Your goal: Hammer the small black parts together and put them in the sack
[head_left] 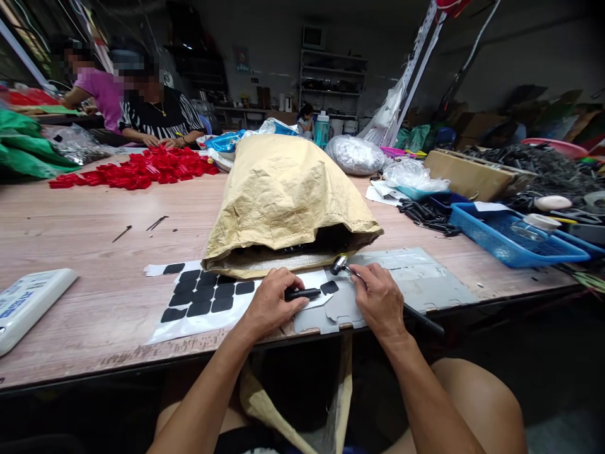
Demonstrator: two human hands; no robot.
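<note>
My left hand (270,301) is closed on a short black rod-shaped part (302,293), pressing it down on a white sheet near the table's front edge. My right hand (378,297) grips a small hammer (339,264); its metal head sits just above and right of the black part, and its dark handle runs back past my wrist. One black square pad (329,287) lies between the two hands. A sheet of several black square pads (203,294) lies left of my left hand. Both hands rest over a grey metal plate (416,277).
A big crumpled brown paper sack (283,189) lies open just behind my hands. A blue basket (510,239) and black parts stand at the right. A pile of red pieces (142,169) lies at the far left, where two people sit. A white pad (28,302) lies at left.
</note>
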